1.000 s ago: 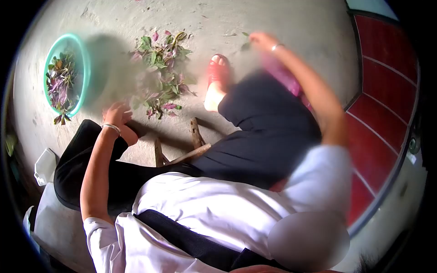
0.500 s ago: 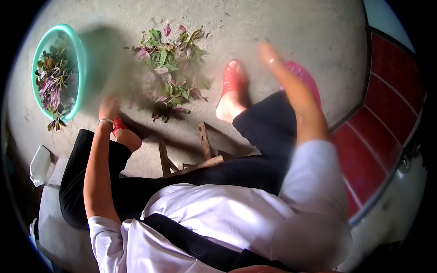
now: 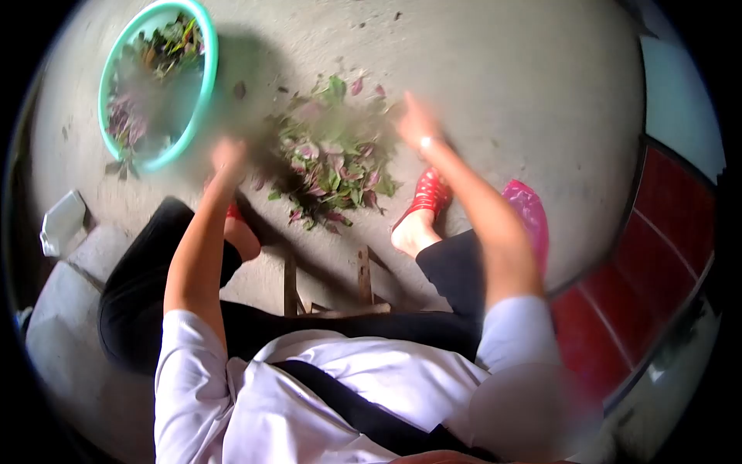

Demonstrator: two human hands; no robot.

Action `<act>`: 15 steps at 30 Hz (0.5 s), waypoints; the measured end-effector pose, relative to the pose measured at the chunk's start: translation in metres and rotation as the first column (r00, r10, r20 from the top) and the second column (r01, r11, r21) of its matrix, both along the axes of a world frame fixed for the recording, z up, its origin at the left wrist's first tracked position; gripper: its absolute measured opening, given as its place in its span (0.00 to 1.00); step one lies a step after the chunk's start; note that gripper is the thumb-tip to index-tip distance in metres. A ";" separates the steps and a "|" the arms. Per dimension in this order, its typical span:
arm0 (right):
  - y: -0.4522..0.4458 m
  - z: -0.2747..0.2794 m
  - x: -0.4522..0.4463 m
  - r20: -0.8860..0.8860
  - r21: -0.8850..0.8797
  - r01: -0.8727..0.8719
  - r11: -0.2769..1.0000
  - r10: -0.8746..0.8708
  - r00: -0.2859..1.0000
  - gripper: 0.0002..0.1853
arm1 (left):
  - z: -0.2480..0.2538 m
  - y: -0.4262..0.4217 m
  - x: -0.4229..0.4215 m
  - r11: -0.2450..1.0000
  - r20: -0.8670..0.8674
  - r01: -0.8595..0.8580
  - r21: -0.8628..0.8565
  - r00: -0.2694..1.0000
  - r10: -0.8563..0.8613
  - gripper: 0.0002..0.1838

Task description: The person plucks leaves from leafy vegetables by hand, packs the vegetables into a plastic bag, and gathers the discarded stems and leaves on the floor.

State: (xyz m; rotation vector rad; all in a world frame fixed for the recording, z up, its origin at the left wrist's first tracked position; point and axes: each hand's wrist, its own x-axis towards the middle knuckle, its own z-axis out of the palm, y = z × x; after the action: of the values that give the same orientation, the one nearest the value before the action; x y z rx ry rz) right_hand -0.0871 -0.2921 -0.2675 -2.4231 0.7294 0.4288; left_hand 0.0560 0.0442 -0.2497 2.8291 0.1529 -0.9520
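A loose pile of green and purple leaves (image 3: 336, 166) lies on the concrete floor between my feet. My left hand (image 3: 229, 155) is low at the pile's left side, between it and the green basin (image 3: 207, 93); motion blur hides its fingers. At the pile's upper right edge is my right hand (image 3: 417, 122), wearing a bracelet, also smeared, with one finger seeming to point up. I cannot make out anything held in either hand. Leafy stems (image 3: 174, 46) fill part of the basin, and some hang over its lower rim.
A pink plastic bag (image 3: 530, 216) lies beside my right leg. My red sandals (image 3: 429, 193) stand on either side of the pile. Below it is a wooden stool (image 3: 363, 278). Red tiles (image 3: 672, 209) run along the right, and a white container (image 3: 63, 223) is at the left.
My right hand has moved from beside the pink bag to the pile's edge. My left hand stays near the pile's left side. The view has shifted, so the basin appears higher.
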 end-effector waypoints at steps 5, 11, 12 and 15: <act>0.060 -0.011 0.026 -0.073 0.121 -0.102 0.987 0.112 0.991 0.21 | -0.037 -0.009 -0.018 0.994 0.209 0.022 -0.112 0.978 0.002 0.28; 0.076 0.000 0.028 0.099 0.136 -0.354 0.925 0.343 0.934 0.16 | 0.005 -0.044 -0.027 0.880 0.356 0.362 -0.307 0.901 -0.246 0.24; 0.070 0.005 0.032 0.058 0.079 -0.329 0.941 0.325 0.944 0.16 | 0.005 -0.045 -0.014 0.909 0.366 0.295 -0.294 0.914 -0.178 0.24; 0.053 0.006 0.047 0.204 -0.044 -0.204 0.978 0.208 0.957 0.17 | -0.017 -0.035 0.019 0.930 0.581 0.282 -0.238 0.808 -0.096 0.25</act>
State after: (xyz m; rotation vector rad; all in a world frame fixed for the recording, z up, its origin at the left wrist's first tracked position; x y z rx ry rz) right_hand -0.0402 -0.2389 -0.2619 -2.5280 0.3953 0.2424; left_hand 0.0747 0.0092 -0.2672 2.7086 -0.3345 -0.1035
